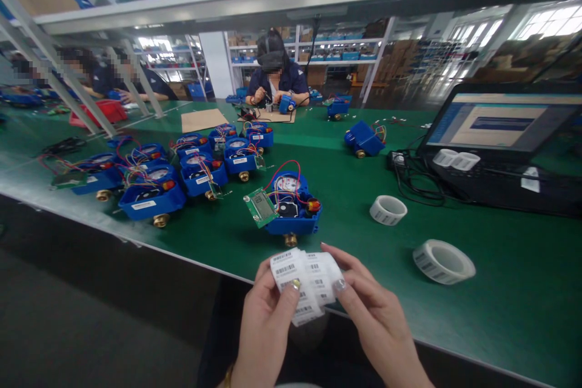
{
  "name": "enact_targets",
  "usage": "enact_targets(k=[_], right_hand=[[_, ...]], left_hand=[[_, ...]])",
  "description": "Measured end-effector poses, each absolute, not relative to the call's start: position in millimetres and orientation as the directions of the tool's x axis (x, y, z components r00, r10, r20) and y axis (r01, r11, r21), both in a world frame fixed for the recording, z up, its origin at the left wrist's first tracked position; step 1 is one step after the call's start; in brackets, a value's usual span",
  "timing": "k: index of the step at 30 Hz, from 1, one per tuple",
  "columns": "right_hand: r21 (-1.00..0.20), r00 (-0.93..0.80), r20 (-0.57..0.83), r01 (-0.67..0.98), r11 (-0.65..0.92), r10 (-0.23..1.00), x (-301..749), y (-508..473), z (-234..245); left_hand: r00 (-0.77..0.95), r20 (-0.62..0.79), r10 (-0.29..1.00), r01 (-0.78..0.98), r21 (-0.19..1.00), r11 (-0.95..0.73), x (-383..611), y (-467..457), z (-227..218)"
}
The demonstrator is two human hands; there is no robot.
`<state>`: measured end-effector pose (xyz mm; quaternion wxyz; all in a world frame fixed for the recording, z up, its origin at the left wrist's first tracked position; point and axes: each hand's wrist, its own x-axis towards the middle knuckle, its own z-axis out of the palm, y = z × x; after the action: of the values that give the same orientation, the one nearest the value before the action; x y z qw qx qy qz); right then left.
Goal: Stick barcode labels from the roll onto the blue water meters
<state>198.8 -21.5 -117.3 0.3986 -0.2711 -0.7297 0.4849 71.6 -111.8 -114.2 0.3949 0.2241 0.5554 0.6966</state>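
Observation:
Between my two hands, at the table's front edge, is a strip of white barcode labels (pixel 291 273), folded so that two lengths overlap. My left hand (pixel 268 309) is closed on its left side, thumb pressed on the printed face. On the right side, my right hand (pixel 368 303) pinches the strip with the thumb, its index finger stretched out behind. Just beyond them stands a blue water meter (pixel 291 224) with its top uncovered, showing coloured wires and a brass fitting. A green circuit board with a small display (pixel 262 207) leans at its left, joined by wires.
Several more open blue meters (pixel 152 200) crowd the table's left. Two label rolls (pixel 388 211) lie at right, near a laptop (pixel 504 127) and its black cables (pixel 416 179). A shelf (pixel 291 3) spans overhead. Across the table sits a co-worker (pixel 277 79).

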Motion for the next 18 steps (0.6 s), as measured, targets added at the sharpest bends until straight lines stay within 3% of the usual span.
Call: enact_targets(k=[6,12,18], right_hand=[[-0.939,-0.662,0.243,0.023,0.344,0.709,198.2,-22.4,-117.1],[-0.949,-0.643,0.208,0.049,0.31,0.737,198.3,-15.8,-118.1],[-0.943,-0.568,0.176,0.137,0.303,0.804,198.8,-12.8,-120.7]], left_hand=[[-0.541,-0.239,0.807,-0.477,0.877,-0.059,72.4,-109.7,-124.9],[-0.505,-0.379,0.775,-0.602,0.799,-0.002,74.7,-111.2,-124.6],[-0.337,-0.198,0.921,-0.527,0.85,-0.01,76.6,-112.8,-118.7]])
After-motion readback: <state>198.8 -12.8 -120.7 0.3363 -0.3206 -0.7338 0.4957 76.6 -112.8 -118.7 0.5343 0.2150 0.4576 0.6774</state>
